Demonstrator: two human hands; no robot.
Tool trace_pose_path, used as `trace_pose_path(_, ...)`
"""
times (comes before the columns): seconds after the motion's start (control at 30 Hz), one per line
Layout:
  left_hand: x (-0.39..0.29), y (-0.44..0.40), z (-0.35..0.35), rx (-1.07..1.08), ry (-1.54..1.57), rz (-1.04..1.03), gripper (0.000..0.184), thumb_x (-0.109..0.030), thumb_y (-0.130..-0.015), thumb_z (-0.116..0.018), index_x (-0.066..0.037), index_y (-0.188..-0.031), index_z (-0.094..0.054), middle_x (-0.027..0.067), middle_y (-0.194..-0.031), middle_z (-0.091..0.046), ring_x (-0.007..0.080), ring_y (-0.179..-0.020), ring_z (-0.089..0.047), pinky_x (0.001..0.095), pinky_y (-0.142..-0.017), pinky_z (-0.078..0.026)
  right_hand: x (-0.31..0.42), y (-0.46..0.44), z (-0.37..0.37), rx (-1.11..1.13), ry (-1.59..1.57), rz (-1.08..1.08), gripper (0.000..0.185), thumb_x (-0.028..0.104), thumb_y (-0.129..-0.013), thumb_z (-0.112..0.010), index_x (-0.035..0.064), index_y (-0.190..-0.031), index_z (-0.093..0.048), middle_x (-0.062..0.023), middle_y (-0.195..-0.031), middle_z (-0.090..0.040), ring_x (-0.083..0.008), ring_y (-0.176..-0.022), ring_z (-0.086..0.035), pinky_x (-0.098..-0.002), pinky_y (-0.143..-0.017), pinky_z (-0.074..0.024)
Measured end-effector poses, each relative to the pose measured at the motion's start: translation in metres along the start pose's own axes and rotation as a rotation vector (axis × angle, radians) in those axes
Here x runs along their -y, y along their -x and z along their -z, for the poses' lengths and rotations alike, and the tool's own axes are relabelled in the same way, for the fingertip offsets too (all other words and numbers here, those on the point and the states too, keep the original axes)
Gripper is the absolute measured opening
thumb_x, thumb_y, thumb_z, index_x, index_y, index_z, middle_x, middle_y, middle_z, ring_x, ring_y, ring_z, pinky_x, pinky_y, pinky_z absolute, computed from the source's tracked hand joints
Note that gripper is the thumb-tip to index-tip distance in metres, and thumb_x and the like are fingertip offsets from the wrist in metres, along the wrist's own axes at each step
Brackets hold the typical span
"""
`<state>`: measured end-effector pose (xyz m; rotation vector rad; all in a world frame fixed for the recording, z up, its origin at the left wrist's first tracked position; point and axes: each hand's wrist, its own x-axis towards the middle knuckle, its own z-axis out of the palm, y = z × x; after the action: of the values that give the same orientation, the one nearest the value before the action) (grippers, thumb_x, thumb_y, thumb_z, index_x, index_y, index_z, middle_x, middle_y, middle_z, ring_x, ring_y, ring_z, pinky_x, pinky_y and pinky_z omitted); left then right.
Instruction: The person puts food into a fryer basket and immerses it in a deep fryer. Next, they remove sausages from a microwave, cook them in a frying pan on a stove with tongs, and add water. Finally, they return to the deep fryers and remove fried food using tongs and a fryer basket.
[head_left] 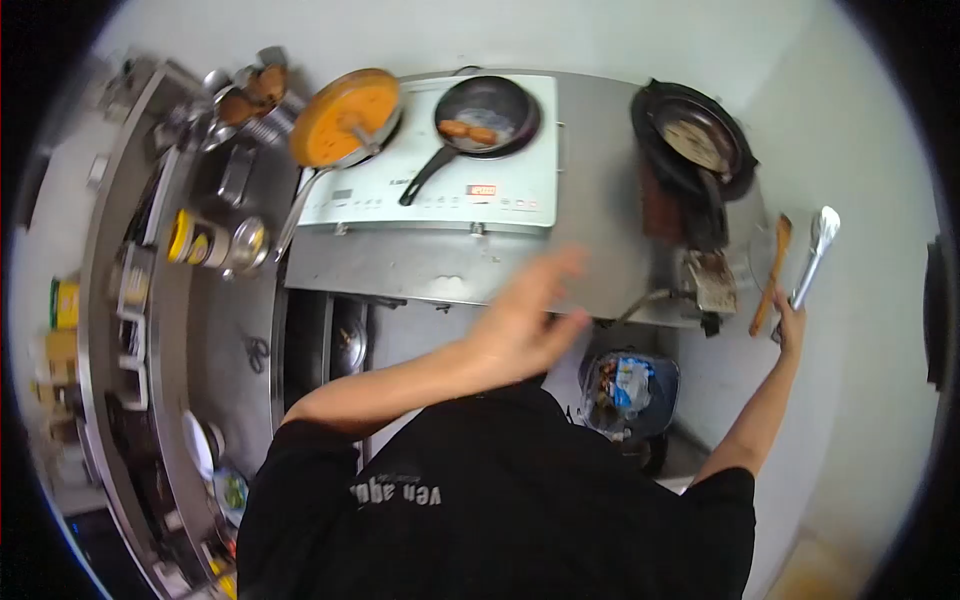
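My left hand is over the front edge of the steel counter, slightly blurred, fingers spread and nothing in it. My right hand, at the counter's right end, is closed around metal tongs pointing away from me. Close beside them is a wooden spatula; I cannot tell whether my right hand touches it. Ahead of my left hand, a black frying pan with a few browned, sausage-like pieces sits on the white induction cooktop. Left of it stands a pan of orange sauce with a utensil in it.
At the counter's right are stacked black pans and a small metal box. Below the front edge stands a lined bin with waste. Leftward, a side counter carries a yellow-lidded jar, a glass jar and scissors.
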<state>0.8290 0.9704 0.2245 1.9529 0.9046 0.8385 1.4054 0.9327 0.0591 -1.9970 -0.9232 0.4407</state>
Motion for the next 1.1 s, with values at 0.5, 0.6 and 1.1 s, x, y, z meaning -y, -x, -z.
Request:
trace_pose_path(0.5, -0.01, -0.143, -0.217, 0.078, 0.21, -0.353, 0.053, -0.015, -0.082, -0.062, 0.006, -0.122, -0.035, 0.0284, -0.107, -0.046, 0.0435, -0.095, -0.052, 0.0466, -0.081, -0.045, 0.038, 0.006, 0.037, -0.23, -0.062, -0.012, 0.018, 0.016, -0.082, -0.059, 0.0032, -0.086, -0.048, -0.003, -0.063, -0.049, -0.0119, -0.052, -0.05, -0.0276, -0.049, -0.0424)
trace_pose_path(0.6, -0.044, -0.157, -0.217, 0.118, 0.253, -0.274, 0.056, -0.021, -0.081, -0.064, 0.009, -0.117, -0.033, 0.0319, -0.107, -0.043, 0.0474, -0.093, -0.052, 0.0485, -0.081, -0.045, 0.092, 0.013, 0.076, -0.237, 0.034, 0.052, 0.016, 0.015, -0.084, -0.062, 0.005, -0.088, -0.05, -0.0011, -0.06, -0.049, -0.0091, -0.05, -0.048, -0.0247, -0.046, -0.0409)
trace_pose_path(1.1, -0.025, -0.13, -0.018, -0.115, 0.352, -0.035, 0.067, -0.015, -0.078, -0.06, 0.007, -0.131, -0.024, 0.0292, -0.096, -0.054, 0.0465, -0.09, -0.056, 0.0503, -0.083, -0.044, 0.371, 0.09, -0.129, 0.192, 0.13, 0.256, 0.022, 0.018, -0.082, -0.061, 0.0007, -0.093, -0.053, -0.0018, -0.068, -0.053, -0.0105, -0.053, -0.051, -0.0257, -0.046, -0.0427)
